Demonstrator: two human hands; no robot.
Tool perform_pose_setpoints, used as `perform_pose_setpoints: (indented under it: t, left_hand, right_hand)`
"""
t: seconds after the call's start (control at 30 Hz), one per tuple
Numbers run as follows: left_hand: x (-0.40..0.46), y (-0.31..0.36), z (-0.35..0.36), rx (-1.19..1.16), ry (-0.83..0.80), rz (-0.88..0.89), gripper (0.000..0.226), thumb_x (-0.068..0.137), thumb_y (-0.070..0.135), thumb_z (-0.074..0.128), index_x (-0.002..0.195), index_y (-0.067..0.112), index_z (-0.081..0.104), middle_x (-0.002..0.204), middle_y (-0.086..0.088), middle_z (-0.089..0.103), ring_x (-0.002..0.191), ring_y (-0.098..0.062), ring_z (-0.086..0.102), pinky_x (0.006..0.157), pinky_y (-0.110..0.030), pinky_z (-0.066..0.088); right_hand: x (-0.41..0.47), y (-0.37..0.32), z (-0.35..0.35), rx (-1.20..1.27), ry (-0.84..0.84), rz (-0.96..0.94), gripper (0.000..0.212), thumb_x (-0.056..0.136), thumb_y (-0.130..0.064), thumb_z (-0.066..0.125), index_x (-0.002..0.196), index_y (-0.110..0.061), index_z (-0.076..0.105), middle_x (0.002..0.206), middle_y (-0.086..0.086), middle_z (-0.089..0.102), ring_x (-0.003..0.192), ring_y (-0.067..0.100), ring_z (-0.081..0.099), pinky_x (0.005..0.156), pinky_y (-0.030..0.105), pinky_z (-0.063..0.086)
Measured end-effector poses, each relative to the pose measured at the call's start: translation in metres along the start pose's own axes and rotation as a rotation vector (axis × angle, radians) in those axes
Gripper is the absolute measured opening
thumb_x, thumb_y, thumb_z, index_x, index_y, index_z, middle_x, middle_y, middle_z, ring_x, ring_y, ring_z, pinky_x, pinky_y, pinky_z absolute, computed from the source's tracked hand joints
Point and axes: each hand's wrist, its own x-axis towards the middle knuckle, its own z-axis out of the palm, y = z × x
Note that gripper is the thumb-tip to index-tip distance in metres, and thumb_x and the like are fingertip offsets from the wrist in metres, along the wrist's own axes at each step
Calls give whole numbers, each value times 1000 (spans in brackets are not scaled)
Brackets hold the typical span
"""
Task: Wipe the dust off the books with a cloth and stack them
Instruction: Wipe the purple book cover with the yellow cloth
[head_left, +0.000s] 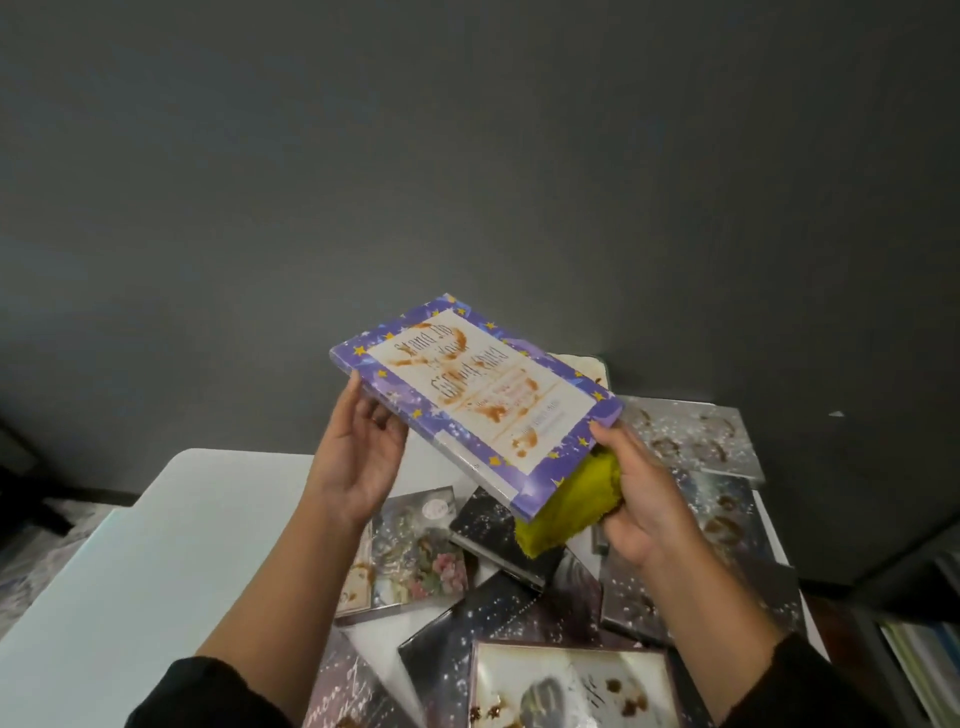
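I hold a purple book (475, 402) with yellow stars and a cream cover panel smeared with brown dirt, raised and tilted above the table. My left hand (358, 457) grips its left edge, fingers under the cover. My right hand (636, 499) holds the book's right corner together with a yellow-green cloth (566, 506) that hangs bunched under the book. Below lie several scattered books: a floral one (410, 558), dark starry ones (504, 535), and a silvery dirt-spotted one (691, 434).
The white table (156, 561) shows a bare left half with a rounded far corner. A dark grey wall (467, 156) rises behind. A pale-covered book (566, 686) with brown spots lies nearest me. Shelving with papers (919, 644) stands at the right edge.
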Motion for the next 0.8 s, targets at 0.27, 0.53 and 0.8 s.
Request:
perform_pose_setpoints:
  t: [0.27, 0.53, 0.8]
  left_hand:
    - [-34, -69, 28, -269, -168, -264, 103, 47, 24, 94, 137, 7, 47, 134, -20, 55, 120, -36, 56, 92, -56, 48]
    - [-30, -47, 45, -206, -130, -270, 84, 59, 35, 84, 132, 11, 52, 129, -19, 59, 112, -37, 61, 89, -55, 51]
    - [-23, -14, 22, -206, -89, -228, 57, 80, 43, 52, 126, 10, 56, 127, -19, 61, 120, -36, 54, 101, -54, 38]
  right_hand:
    - [-20, -2, 8, -50, 92, -127, 23, 93, -10, 53, 108, -24, 63, 95, 2, 73, 79, 19, 70, 61, 32, 57]
    - [-29, -2, 16, -177, 137, -152, 33, 94, -30, 52, 127, -32, 47, 114, 2, 65, 102, 24, 63, 93, 51, 47]
    - [-49, -7, 32, -400, 304, -642, 40, 96, -12, 44, 120, -43, 47, 123, -6, 55, 105, 12, 57, 83, 33, 47]
